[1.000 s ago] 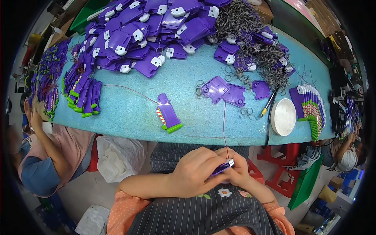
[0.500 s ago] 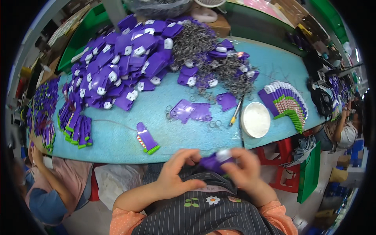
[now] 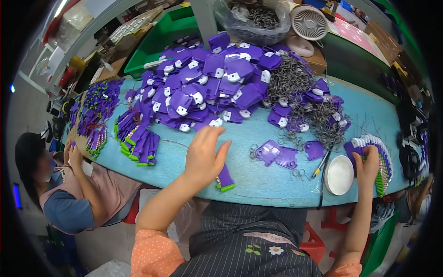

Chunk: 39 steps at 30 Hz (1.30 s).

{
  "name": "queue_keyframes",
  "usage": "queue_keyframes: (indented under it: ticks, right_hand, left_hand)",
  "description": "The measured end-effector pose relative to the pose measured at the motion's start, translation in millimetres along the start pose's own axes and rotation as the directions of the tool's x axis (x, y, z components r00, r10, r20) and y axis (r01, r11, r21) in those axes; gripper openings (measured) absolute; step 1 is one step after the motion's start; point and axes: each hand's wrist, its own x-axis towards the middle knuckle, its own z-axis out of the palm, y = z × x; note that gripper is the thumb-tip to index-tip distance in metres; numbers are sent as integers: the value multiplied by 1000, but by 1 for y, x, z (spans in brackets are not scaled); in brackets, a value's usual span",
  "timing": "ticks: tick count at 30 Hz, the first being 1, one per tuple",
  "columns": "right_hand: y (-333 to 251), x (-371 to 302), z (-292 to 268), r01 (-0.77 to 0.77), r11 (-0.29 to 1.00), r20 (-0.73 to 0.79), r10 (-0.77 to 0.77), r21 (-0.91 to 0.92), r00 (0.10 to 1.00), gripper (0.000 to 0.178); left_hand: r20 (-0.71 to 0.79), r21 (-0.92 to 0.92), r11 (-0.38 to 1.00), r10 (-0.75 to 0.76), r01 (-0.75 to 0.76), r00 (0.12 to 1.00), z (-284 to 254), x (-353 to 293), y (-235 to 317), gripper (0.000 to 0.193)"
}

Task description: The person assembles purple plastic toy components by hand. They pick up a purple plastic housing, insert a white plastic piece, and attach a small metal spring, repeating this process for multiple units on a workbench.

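My left hand (image 3: 203, 154) is raised over the table, thumb and fingers apart, holding nothing. Just beyond its fingertips is a large heap of flat purple plastic pieces (image 3: 187, 99) with white ends. Below the hand lies a purple piece with a green end (image 3: 225, 179), partly hidden by the wrist. At the right, my right hand (image 3: 368, 167) closes its fingers on a purple plastic piece (image 3: 353, 150) at the near side of a fanned row of similar pieces (image 3: 384, 159) with white and green ends. The fingers cover part of the row.
Beside my right hand stands a round white tub (image 3: 339, 175), with a yellow-handled tool (image 3: 321, 164) to its left. Loose purple plates (image 3: 277, 154) lie mid-table. Dark metal rings (image 3: 295, 78) pile up behind. A co-worker (image 3: 76, 184) sits at the left; a small fan (image 3: 309, 23) stands behind.
My hands have parted from over my lap, where they held a purple piece together. The left reached up toward the heap, the right to the fanned row. The view has shifted.
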Motion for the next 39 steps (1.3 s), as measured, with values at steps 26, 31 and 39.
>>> queue_keyframes:
  ticks: [26, 31, 39]
  right_hand:
    - [-225, -83, -7, 37, 650, 350, -455, 759, 819, 74]
    - [-230, -100, 3, 30, 674, 307, -376, 738, 874, 73]
    - [-248, -115, 12, 121, 747, 299, -402, 654, 865, 75]
  left_hand:
    - [589, -743, 373, -32, 556, 808, -3, -107, 73, 53]
    - [689, -658, 497, 94, 566, 719, 0, -106, 50, 50]
    - [641, -625, 489, -123, 608, 758, -3, -116, 43, 47]
